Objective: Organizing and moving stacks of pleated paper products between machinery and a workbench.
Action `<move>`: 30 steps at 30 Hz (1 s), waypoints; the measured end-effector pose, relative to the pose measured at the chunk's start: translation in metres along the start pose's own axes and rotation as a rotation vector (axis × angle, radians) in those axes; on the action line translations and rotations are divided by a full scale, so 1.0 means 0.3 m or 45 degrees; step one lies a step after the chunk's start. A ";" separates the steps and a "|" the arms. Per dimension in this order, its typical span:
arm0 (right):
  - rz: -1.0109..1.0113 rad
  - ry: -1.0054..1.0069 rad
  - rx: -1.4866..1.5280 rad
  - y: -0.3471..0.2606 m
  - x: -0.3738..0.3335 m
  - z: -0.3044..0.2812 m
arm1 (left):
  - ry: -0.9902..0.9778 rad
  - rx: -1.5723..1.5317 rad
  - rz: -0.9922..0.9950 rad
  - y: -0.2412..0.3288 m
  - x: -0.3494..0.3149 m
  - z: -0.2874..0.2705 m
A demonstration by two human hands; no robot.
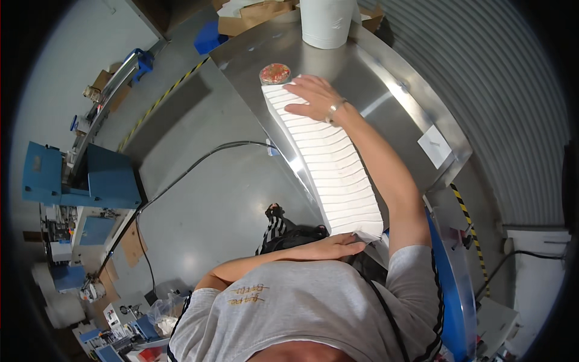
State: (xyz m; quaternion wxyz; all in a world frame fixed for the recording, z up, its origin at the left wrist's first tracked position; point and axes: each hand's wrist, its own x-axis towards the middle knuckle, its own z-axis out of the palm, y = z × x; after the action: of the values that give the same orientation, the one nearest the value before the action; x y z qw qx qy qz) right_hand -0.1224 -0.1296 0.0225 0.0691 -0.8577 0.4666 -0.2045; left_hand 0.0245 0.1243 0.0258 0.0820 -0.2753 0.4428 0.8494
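Observation:
A long row of white, flat, folded pieces point(335, 160), perhaps paper, stands packed face to face along the left edge of a steel table point(386, 114). Over the far end of this row lies my right hand point(315, 99), its fingers spread and a bracelet on the wrist. My left hand point(341, 247) is at the near end, close to my body, with fingers stretched out against the last pieces. Just beyond the far end sits a round tin or lid point(275, 73) with a red patterned top.
A white bucket-like container point(326, 24) stands at the table's far end, with cardboard boxes point(253, 18) behind. A white paper sheet point(435, 146) lies at the right. Blue machinery point(111, 175) stands to the left, and a black cable point(199, 158) crosses the floor.

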 end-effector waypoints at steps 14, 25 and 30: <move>1.075 0.057 0.478 -0.268 -1.045 -0.224 | 0.284 -0.226 0.275 -0.020 0.109 0.012; 1.155 0.733 0.803 -0.428 -1.120 0.058 | 0.805 1.720 1.407 0.036 0.083 0.106; 1.113 0.773 0.871 -0.467 -1.074 0.024 | 1.000 1.879 1.194 0.028 0.126 0.030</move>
State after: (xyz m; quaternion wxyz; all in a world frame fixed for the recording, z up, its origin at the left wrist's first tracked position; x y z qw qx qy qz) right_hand -0.1662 0.2147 -0.0328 0.2811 -0.4208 0.6810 -0.5293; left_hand -0.0138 0.1225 0.0154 -0.2680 -0.2141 0.9273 0.1498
